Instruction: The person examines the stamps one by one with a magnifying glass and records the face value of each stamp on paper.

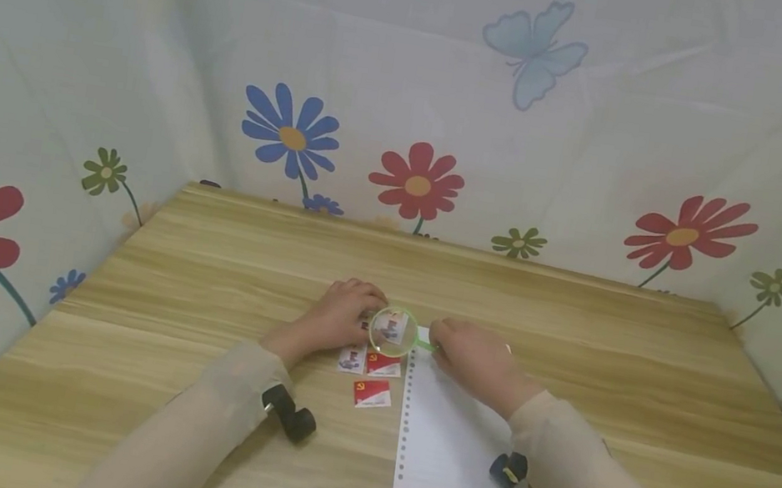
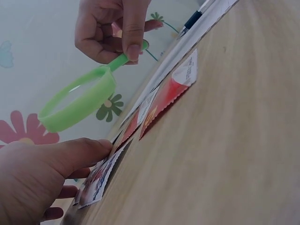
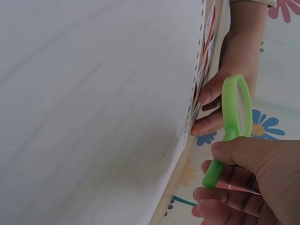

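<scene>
My right hand (image 1: 476,360) holds a green-rimmed magnifying glass (image 1: 393,332) by its short handle, pinched between thumb and fingers. The lens is raised above several small stamps with perforated edges. Through it a pale stamp shows. At the stamps' left side, my left hand (image 1: 336,318) touches them, its thumb extended over their edge in the left wrist view. One pale printed stamp (image 1: 352,360) lies just below that hand. Nearer the front lies a red stamp (image 2: 172,92) with a yellow emblem, one corner white. Some stamps are partly hidden by the hand and lens.
A white loose-leaf sheet (image 1: 455,448) with punched holes lies right of the stamps, under my right forearm. A pen (image 2: 193,18) rests on the sheet in the left wrist view. Behind the wooden table (image 1: 114,371) hangs a flower-printed curtain (image 1: 390,50).
</scene>
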Action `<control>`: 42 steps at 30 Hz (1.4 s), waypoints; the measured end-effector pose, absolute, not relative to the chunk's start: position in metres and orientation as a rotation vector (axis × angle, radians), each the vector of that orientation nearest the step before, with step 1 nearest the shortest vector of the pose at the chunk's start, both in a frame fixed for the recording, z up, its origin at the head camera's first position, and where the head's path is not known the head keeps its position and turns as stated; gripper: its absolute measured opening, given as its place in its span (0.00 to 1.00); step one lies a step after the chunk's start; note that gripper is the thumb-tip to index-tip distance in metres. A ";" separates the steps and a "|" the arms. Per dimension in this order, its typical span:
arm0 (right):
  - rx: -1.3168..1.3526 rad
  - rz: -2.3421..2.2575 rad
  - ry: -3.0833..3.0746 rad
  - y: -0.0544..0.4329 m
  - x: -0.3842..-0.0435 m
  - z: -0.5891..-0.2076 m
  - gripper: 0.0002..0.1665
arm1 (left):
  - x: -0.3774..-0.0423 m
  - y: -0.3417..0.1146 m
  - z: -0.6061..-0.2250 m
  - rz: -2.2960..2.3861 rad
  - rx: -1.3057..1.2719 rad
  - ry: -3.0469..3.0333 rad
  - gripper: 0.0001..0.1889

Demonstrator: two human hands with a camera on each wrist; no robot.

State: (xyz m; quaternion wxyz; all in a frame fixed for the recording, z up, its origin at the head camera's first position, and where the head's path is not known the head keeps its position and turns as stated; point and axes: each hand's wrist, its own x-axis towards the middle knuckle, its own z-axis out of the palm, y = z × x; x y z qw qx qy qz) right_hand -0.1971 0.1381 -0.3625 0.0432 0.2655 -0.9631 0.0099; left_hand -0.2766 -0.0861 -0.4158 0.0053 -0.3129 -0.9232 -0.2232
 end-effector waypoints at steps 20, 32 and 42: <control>0.700 0.259 -2.951 0.163 -0.181 -0.336 0.04 | -0.266 -0.076 -0.404 -0.758 -0.917 -2.826 0.27; 0.473 0.489 -3.014 0.199 -0.163 -0.326 0.04 | -0.228 -0.055 -0.391 -0.749 -0.893 -2.823 0.31; 0.285 0.720 -3.069 0.231 -0.147 -0.324 0.06 | -0.202 -0.050 -0.391 -0.765 -1.022 -2.784 0.30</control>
